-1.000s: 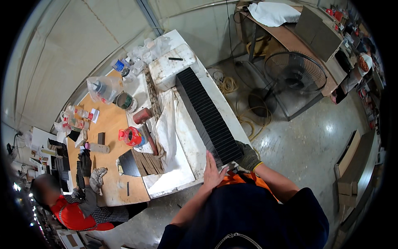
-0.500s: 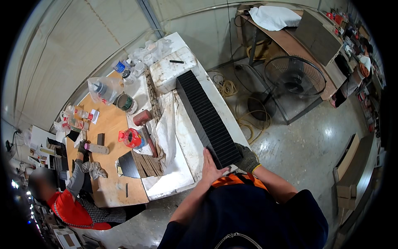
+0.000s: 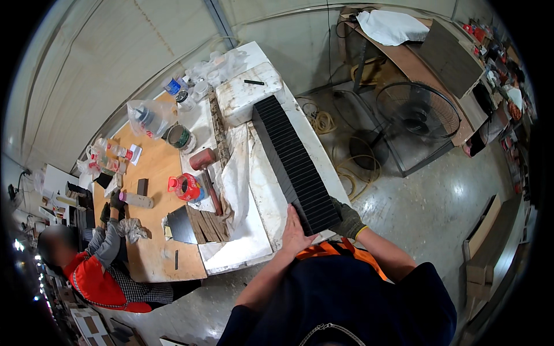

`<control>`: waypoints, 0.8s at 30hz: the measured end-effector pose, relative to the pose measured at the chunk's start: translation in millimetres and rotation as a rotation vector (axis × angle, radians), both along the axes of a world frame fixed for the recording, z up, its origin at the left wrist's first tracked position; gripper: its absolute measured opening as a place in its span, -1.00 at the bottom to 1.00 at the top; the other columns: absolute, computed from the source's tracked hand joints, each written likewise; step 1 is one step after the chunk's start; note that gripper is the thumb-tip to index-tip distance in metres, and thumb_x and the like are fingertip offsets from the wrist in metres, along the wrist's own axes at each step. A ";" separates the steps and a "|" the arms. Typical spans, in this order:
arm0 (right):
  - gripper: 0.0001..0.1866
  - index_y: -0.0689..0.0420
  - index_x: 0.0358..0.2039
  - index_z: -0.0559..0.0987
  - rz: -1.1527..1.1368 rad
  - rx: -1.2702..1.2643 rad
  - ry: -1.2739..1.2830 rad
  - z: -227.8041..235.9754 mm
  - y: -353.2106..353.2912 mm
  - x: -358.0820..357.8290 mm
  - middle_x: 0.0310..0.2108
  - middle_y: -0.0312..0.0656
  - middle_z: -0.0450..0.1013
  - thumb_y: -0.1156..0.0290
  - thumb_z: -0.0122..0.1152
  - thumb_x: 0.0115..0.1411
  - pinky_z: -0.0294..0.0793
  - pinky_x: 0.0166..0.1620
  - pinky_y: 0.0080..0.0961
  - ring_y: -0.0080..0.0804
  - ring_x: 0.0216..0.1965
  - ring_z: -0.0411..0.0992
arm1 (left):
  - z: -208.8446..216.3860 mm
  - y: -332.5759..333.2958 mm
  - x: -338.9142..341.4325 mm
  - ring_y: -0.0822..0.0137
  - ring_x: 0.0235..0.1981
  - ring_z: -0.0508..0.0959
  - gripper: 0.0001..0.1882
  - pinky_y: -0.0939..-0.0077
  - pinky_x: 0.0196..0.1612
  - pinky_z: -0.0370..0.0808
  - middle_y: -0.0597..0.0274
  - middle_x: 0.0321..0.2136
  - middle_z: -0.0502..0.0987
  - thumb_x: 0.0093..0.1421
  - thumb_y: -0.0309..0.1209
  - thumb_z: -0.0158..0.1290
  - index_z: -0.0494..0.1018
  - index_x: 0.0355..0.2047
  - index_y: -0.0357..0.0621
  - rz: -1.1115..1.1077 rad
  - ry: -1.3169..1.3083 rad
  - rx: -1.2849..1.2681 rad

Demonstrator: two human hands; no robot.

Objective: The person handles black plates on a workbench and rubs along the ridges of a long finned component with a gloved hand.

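Note:
A long row of thin black strips (image 3: 297, 167), packed side by side, lies along the right side of the white worktable (image 3: 259, 193). At its near end, my bare left hand (image 3: 295, 232) holds the left corner, fingers stretched along the side and thumb at the end face. My right hand (image 3: 347, 221), in a dark knitted glove, grips the right side of the same end; its fingertips are partly hidden. The far end of the row meets a stained white foam block (image 3: 245, 98), on which a short black strip (image 3: 254, 82) lies.
Left of the row lie a mallet (image 3: 203, 160), a red-labelled bottle (image 3: 186, 187) and several jars. A co-worker in red (image 3: 98, 282) reaches over the wooden tabletop (image 3: 161, 225) at the left. Beyond the table's right edge stand a fan (image 3: 418, 109) and a coiled hose (image 3: 322, 122).
The whole view has shifted slightly, and my hands keep their place at the row's near end. The co-worker's second gloved hand now shows beside the first, near the pale bottle.

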State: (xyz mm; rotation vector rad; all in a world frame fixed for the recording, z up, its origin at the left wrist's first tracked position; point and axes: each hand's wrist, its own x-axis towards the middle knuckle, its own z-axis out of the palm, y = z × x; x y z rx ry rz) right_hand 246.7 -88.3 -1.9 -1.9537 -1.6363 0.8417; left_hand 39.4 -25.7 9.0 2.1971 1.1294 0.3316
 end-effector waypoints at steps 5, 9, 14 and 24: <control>0.00 0.02 0.29 0.05 0.001 -0.039 0.046 -15.1 0.0 1.7 -0.12 0.13 0.41 0.04 0.33 -0.10 0.41 -0.06 -0.13 0.07 -0.11 0.40 | -0.4 -0.8 0.5 -0.13 0.32 -0.07 0.29 0.33 0.34 -0.04 -0.37 0.27 -0.16 -0.21 -0.17 0.36 -0.30 0.24 -0.57 0.001 -0.023 0.010; 0.01 0.01 0.30 0.04 -0.010 -0.065 0.052 0.0 0.6 -0.4 -0.11 0.12 0.41 0.04 0.33 -0.11 0.41 -0.06 -0.14 0.06 -0.10 0.40 | 1.3 -1.1 0.5 -0.13 0.32 -0.08 0.28 0.33 0.34 -0.03 -0.37 0.27 -0.16 -0.21 -0.18 0.36 -0.30 0.24 -0.57 0.004 -0.010 0.014; 0.00 0.01 0.30 0.04 -0.010 -0.042 -0.020 6.6 0.3 -2.4 -0.09 0.10 0.41 0.03 0.33 -0.11 0.41 -0.05 -0.14 0.05 -0.09 0.39 | -1.1 -1.9 1.1 -0.12 0.33 -0.09 0.28 0.33 0.34 -0.03 -0.35 0.28 -0.18 -0.21 -0.18 0.35 -0.31 0.24 -0.56 0.012 -0.014 0.012; -0.04 0.05 0.27 0.09 -0.012 -0.014 0.011 12.6 3.8 -4.3 -0.03 0.09 0.39 0.01 0.29 -0.09 0.39 -0.02 -0.18 0.02 -0.07 0.39 | 0.9 -0.2 -0.3 -0.10 0.34 -0.11 0.29 0.34 0.35 -0.07 -0.33 0.28 -0.19 -0.18 -0.13 0.34 -0.33 0.24 -0.56 0.001 0.012 0.002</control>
